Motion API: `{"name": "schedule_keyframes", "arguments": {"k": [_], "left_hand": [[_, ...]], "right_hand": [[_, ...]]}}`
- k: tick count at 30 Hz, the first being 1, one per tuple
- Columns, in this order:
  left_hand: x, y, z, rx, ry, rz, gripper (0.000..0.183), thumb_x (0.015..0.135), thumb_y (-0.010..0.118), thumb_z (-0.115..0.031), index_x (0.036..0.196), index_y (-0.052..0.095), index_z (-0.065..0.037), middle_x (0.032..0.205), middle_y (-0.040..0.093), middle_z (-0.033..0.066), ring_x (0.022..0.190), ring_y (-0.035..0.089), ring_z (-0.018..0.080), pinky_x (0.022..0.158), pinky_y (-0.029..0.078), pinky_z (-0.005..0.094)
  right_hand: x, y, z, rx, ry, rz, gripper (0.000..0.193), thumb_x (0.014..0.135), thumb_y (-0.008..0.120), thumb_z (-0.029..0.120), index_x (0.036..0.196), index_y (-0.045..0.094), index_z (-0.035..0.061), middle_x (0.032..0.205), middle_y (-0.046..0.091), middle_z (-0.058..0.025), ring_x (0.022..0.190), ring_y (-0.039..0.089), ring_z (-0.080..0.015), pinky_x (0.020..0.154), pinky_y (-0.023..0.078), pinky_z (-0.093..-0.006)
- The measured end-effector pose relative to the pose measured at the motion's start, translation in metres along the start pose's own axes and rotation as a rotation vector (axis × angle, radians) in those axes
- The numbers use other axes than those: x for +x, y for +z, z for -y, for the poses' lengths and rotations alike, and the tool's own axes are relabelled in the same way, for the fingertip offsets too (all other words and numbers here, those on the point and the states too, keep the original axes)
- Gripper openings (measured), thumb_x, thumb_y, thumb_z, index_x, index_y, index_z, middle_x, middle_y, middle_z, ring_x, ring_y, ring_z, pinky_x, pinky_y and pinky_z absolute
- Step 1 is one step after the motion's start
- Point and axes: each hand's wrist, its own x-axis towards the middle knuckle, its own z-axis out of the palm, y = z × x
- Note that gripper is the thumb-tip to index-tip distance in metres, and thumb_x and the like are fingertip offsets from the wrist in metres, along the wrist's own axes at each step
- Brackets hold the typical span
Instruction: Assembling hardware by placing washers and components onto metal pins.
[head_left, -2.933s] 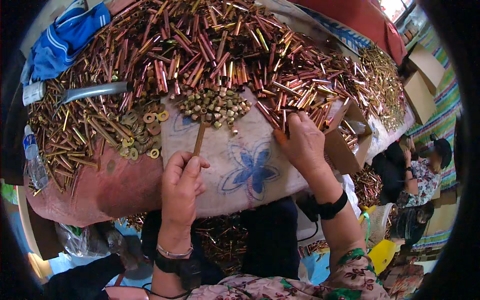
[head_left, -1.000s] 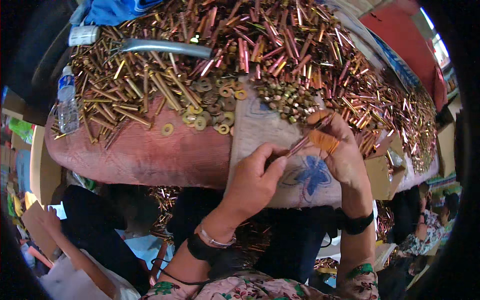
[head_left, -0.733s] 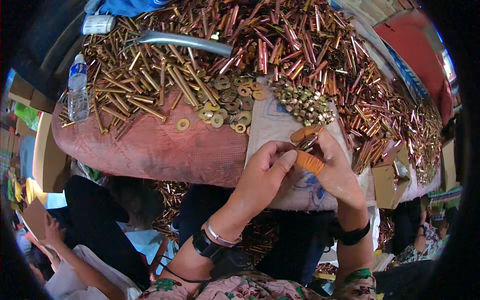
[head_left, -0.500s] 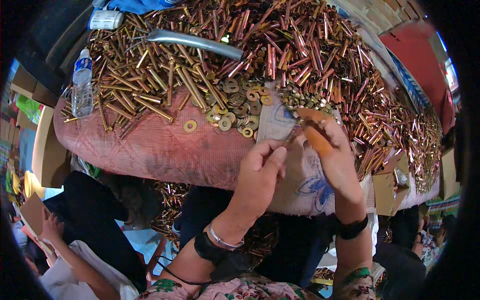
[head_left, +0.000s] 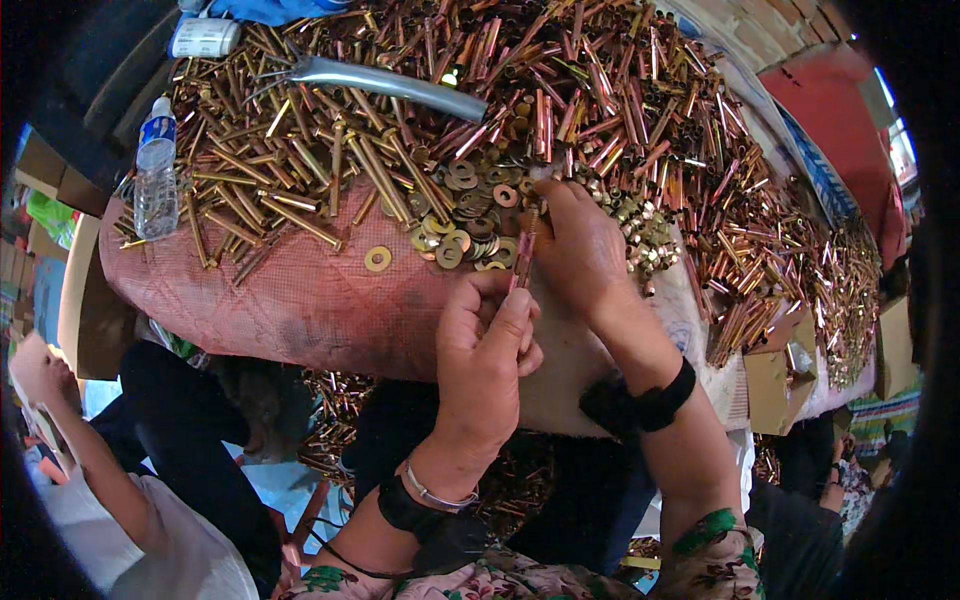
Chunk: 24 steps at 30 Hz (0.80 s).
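Observation:
My left hand [head_left: 485, 365] pinches the lower end of a thin copper tube [head_left: 524, 255] that stands nearly upright. My right hand [head_left: 583, 250] closes around the tube's upper end, beside a heap of brass washers [head_left: 462, 205] and small brass nuts [head_left: 645, 230]. Both hands work over a pink mesh cloth [head_left: 290, 300] on the table. A single washer [head_left: 377, 259] lies apart on the cloth, left of my hands.
A huge pile of brass and copper tubes [head_left: 600, 110] covers the table. A grey metal pipe [head_left: 385, 83] lies on the pile. A plastic water bottle [head_left: 156, 165] stands at the left edge. Another person's arm [head_left: 85, 450] is at lower left. Cardboard boxes [head_left: 770, 385] sit at right.
The view has shifted as my head turned. My hands rose from the white flowered cloth toward the washer heap, bringing the tube upright between them.

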Motion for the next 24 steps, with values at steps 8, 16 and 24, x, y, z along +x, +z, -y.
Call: {"name": "schedule_keyframes", "arguments": {"k": [8, 16, 24], "left_hand": [[0.001, 0.002, -0.006, 0.045, -0.004, -0.042, 0.015, 0.091, 0.052, -0.018, 0.097, 0.05, -0.005, 0.063, 0.041, -0.0038, 0.05, 0.032, 0.0026, 0.043, 0.026, 0.0168], [0.002, 0.0, -0.001, 0.047, -0.026, -0.001, 0.017, 0.09, 0.054, -0.021, 0.098, 0.053, -0.006, 0.074, 0.048, -0.0029, 0.061, 0.04, 0.0046, 0.049, 0.033, 0.018], [0.0, 0.002, 0.004, 0.049, -0.022, 0.008, 0.015, 0.087, 0.058, -0.019, 0.096, 0.054, -0.007, 0.081, 0.053, -0.0016, 0.072, 0.051, 0.0073, 0.059, 0.053, 0.0252]], "right_hand": [[-0.013, -0.012, 0.004, 0.073, 0.061, 0.027, 0.019, 0.081, 0.057, 0.014, 0.094, 0.057, 0.0, 0.094, 0.057, -0.0191, 0.086, 0.055, -0.0384, 0.074, 0.045, -0.0424], [-0.041, -0.015, -0.002, 0.357, -0.106, -0.179, 0.016, 0.08, 0.058, 0.005, 0.095, 0.058, 0.0014, 0.088, 0.058, -0.0163, 0.078, 0.058, -0.0311, 0.07, 0.047, -0.0363], [-0.074, -0.053, -0.051, 0.028, 0.139, -0.236, 0.013, 0.078, 0.057, 0.004, 0.09, 0.055, 0.0013, 0.087, 0.056, -0.018, 0.082, 0.055, -0.0369, 0.071, 0.045, -0.0408]]}}
